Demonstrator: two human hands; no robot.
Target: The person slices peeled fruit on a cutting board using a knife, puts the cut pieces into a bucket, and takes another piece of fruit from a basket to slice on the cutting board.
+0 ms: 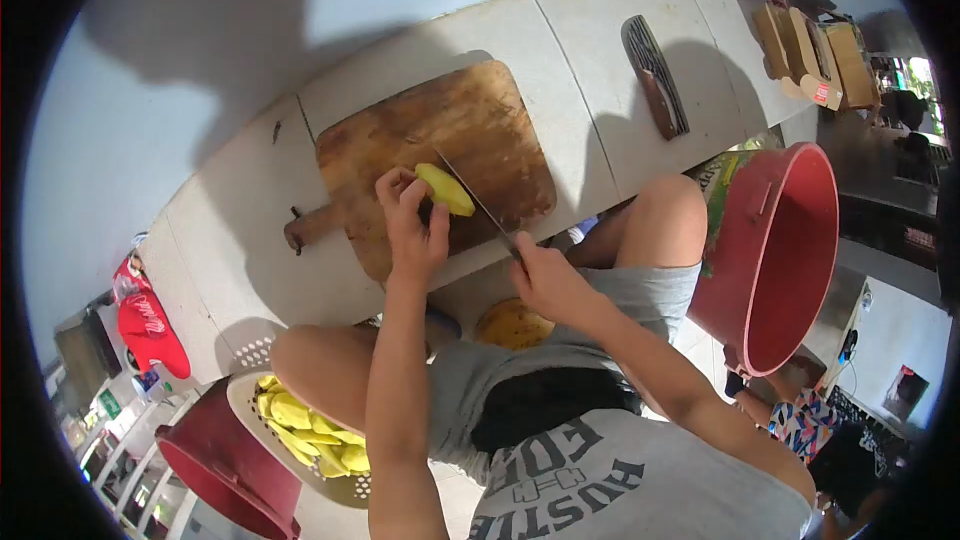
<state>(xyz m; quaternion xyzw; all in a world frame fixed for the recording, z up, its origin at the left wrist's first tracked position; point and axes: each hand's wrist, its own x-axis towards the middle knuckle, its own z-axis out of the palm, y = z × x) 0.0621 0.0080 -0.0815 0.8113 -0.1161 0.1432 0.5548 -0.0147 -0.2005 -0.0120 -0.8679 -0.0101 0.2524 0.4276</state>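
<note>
On a worn wooden cutting board [440,110], a peeled yellow fruit [446,190] that looks like a mango lies tilted near the front edge. My left hand [412,225] grips it from the left side, fingers curled round its end. My right hand [552,280] is closed on the handle of a knife [483,208]. The thin blade points away from me to the upper left and runs along the fruit's right side; whether it cuts into the flesh I cannot tell.
A broad-bladed knife [655,85] with a wooden handle lies farther right on the tiled counter [560,70]. A perforated basket [243,405] of yellow pieces stands lower left by a red bin [225,460]. A large red tub [765,260] stands right. Another person [800,430] is lower right.
</note>
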